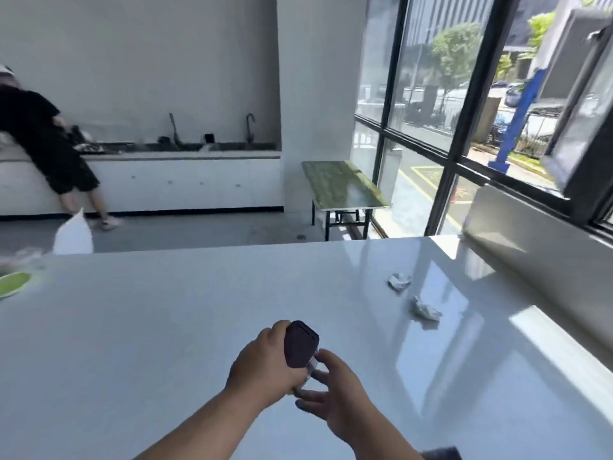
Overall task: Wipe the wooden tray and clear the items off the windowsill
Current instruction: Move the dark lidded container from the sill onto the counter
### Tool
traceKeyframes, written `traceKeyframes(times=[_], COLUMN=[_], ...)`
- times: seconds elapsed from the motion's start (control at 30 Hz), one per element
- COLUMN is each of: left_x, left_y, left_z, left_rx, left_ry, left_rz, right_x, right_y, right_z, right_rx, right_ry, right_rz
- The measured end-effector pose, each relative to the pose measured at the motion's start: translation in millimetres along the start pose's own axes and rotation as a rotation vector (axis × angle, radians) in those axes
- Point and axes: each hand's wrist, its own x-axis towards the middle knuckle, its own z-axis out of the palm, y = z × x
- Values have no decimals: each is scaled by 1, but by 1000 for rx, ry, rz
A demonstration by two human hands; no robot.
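Observation:
My left hand grips a dark, maroon-capped container above the white table, tilted with its slotted top pointing away from me. My right hand is at the container's lower, paler end, fingers spread and touching it. Two crumpled white paper balls lie on the table to the right, one further away and one closer. The white windowsill ledge runs along the right under the black-framed window. No wooden tray is visible.
A green plate and a white bag sit at the table's left edge. A green-topped folding table stands by the window. A person in black leans on the far counter with sinks. An open window sash juts inward at right.

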Motion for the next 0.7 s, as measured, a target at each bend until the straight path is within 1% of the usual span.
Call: traceKeyframes(times=[0.13, 0.23, 0.33, 0.5, 0.6, 0.7], left_x=[-5, -3, 0, 25, 62, 107], left_y=[-76, -123, -166, -232, -265, -286], left_z=[-58, -86, -99, -100, -93, -86], left_rx=[-12, -22, -39, -29, -12, 14], left_ry=[95, 164, 194, 169, 112, 79], left_rz=[-115, -186, -274, -415, -494, -519], right_x=[22, 41, 65, 122, 174, 226], right_y=[9, 17, 30, 54, 58, 52], right_z=[97, 151, 195, 247, 268, 278], right_rx=[-95, -154, -197, -246, -261, -264], right_ry=[-81, -131, -196, -241, -234, -228], right_rz=[16, 24, 61, 167, 249, 272])
